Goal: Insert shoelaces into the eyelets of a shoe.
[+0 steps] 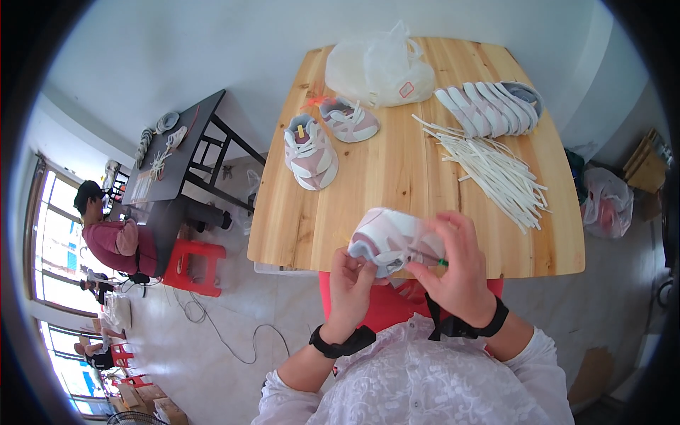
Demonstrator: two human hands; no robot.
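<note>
At the table's near edge I hold a small pink and white shoe (391, 232), tilted, with a white lace across its front. My left hand (348, 285) is closed on its grey-lined collar, thumb against the edge. My right hand (459, 273) is closed beside the lacing, its fingers over the shoe's side. Between its thumb and fingers a thin tool with a green end (443, 262) shows; most of it is hidden. Farther left stand two laced shoes of the same colours, a nearer shoe (312, 157) and a farther shoe (352, 120).
On the wooden table (382, 170), loose white laces (499, 180) lie in a pile at right, below a nested row of shoe uppers (489, 110). A white plastic bag (379, 74) sits at the back. Left are a dark table (170, 156), a red stool (195, 265) and a seated person (120, 237).
</note>
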